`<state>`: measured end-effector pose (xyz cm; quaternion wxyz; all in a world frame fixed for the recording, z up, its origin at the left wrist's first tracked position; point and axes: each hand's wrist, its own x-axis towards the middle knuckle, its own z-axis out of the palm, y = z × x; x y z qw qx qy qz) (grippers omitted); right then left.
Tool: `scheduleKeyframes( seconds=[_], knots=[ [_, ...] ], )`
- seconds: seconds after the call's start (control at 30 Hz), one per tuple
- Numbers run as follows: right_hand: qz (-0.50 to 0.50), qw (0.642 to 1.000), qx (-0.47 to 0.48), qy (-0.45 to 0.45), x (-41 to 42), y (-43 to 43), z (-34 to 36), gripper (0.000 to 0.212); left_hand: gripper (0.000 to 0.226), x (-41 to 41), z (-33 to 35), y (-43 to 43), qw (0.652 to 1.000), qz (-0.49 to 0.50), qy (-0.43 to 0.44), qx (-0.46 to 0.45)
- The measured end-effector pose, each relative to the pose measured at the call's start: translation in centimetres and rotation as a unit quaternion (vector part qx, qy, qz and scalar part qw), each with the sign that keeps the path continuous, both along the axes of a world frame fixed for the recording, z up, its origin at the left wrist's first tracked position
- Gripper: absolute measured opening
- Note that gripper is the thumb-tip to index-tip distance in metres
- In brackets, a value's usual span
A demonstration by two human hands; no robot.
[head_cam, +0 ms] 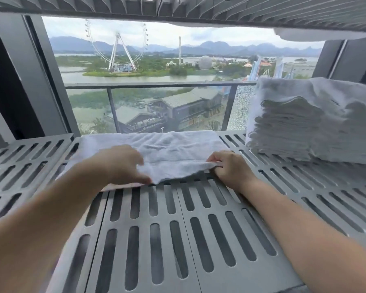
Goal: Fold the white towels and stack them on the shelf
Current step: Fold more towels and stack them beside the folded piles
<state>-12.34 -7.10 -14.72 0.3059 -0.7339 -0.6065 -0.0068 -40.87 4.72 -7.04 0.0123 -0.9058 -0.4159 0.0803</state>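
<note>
A white towel lies spread on the grey slotted metal shelf, in the middle toward the back. Its near edge is lifted a little off the slats. My left hand grips that near edge on the left, thumb under the cloth. My right hand pinches the same edge at its right corner, fingers curled round the fabric. A tall stack of folded white towels stands on the shelf at the right.
Another slotted shelf runs overhead, with a white towel hanging over its edge at the upper right. Behind the shelf is a window with a balcony railing. Dark frame posts stand at both sides.
</note>
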Motion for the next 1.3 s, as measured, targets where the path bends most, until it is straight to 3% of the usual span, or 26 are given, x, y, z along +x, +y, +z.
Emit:
scheduleKeyframes(
  seconds=[0.1, 0.23, 0.33, 0.47, 0.6, 0.73, 0.8, 0.9, 0.97, 1.03, 1.07, 1.17, 1.3],
  knots=[
    [-0.003, 0.999, -0.034, 0.034, -0.1, -0.9, 0.2, 0.030, 0.076, 6.4, -1.4, -2.7, 0.973, -0.143, -0.176, -0.032],
    [-0.043, 0.998, -0.039, 0.038, 0.2, -1.7, 0.1, 0.040, 0.067, 11.9, -4.2, -4.4, 0.945, -0.174, -0.265, -0.079],
    [-0.128, 0.990, -0.005, 0.053, 1.8, -2.5, 0.0, 0.044, 0.029, 13.2, -6.0, -4.5, 0.951, -0.150, -0.265, 0.052],
    [-0.152, 0.980, 0.037, 0.120, 3.4, -3.0, 0.3, 0.026, 0.021, 15.5, -6.4, -4.4, 0.942, -0.145, -0.242, 0.179],
    [-0.145, 0.972, 0.058, 0.173, 4.2, -2.6, 0.3, 0.022, 0.040, 18.1, -6.5, -4.1, 0.936, -0.172, -0.211, 0.222],
    [-0.109, 0.967, 0.059, 0.225, 5.5, -2.7, -0.1, 0.021, 0.034, 19.7, -4.9, -2.9, 0.951, -0.110, -0.251, 0.144],
    [-0.066, 0.978, 0.051, 0.192, 5.7, -2.9, -0.4, 0.014, 0.032, 20.4, -2.7, -1.8, 0.929, -0.060, -0.325, 0.166],
    [-0.007, 0.989, 0.092, 0.118, 5.2, -3.0, -0.1, 0.022, 0.032, 21.7, 0.4, -1.5, 0.844, -0.038, -0.453, 0.285],
    [0.003, 0.987, 0.139, 0.077, 5.5, -3.1, 0.2, 0.021, 0.031, 22.6, -0.7, -2.5, 0.878, -0.098, -0.395, 0.250],
    [-0.003, 0.983, 0.154, 0.096, 5.9, -3.3, 0.3, 0.017, 0.034, 22.9, -3.9, -4.1, 0.932, -0.119, -0.309, 0.150],
    [-0.010, 0.981, 0.151, 0.122, 6.2, -3.3, 0.3, 0.015, 0.033, 22.7, -5.0, -4.4, 0.936, -0.112, -0.313, 0.112],
    [-0.031, 0.971, 0.150, 0.186, 6.3, -3.3, 0.2, 0.014, 0.025, 22.4, -6.0, -4.2, 0.911, -0.100, -0.401, 0.013],
    [-0.021, 0.956, 0.157, 0.246, 6.2, -3.4, 0.3, 0.020, 0.016, 22.1, -6.3, -4.5, 0.881, -0.134, -0.451, -0.055]
  ],
)
